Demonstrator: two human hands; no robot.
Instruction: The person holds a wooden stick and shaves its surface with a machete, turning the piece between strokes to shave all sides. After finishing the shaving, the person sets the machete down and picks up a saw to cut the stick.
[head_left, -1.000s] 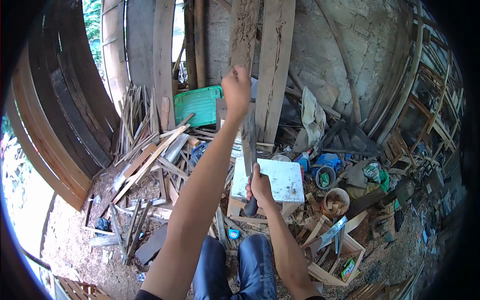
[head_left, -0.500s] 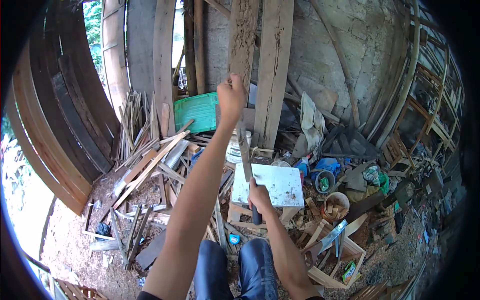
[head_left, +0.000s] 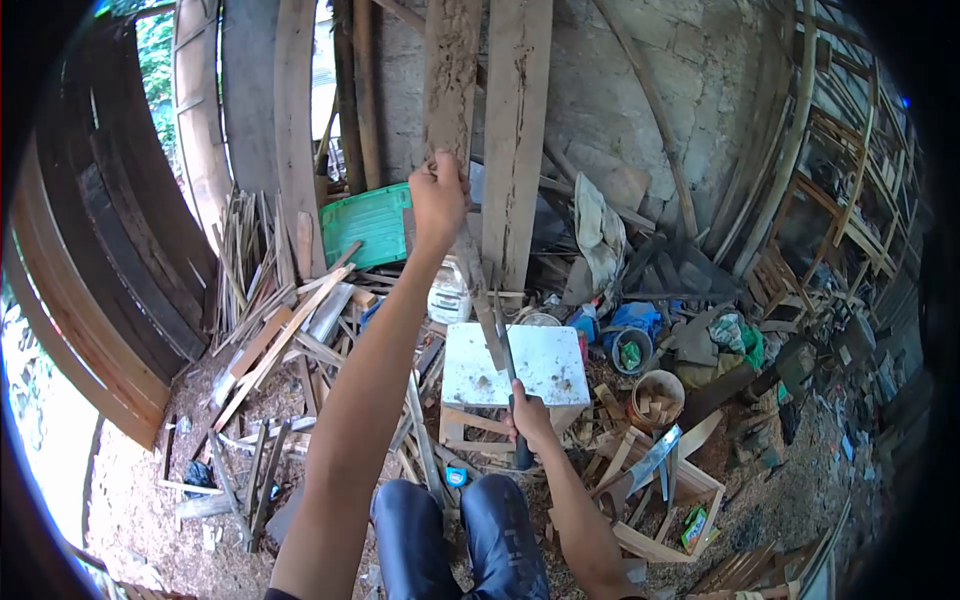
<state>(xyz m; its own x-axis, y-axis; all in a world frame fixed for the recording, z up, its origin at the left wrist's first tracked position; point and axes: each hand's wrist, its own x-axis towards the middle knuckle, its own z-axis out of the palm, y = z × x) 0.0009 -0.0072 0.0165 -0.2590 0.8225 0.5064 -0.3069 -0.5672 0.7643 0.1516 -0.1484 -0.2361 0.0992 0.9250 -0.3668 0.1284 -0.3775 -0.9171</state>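
Observation:
My left hand is raised in front of me, closed around the upper end of a narrow wooden strip. The strip slants down, its lower end over a small white-topped table. My right hand grips the dark handle of a long-bladed knife. The blade points up and away, close along the right side of the strip's lower part. Whether blade and wood touch I cannot tell. Dark specks and bits lie on the white top.
A handsaw lies across a wooden frame at the right. Beyond it stands a bucket of wood pieces. A blue tape measure lies near my knees. Scrap wood is piled left; tall boards lean at the wall.
The knife has moved from in line with the strip's lower end to its right side, and my right hand sits slightly lower. The whole view has shifted a little.

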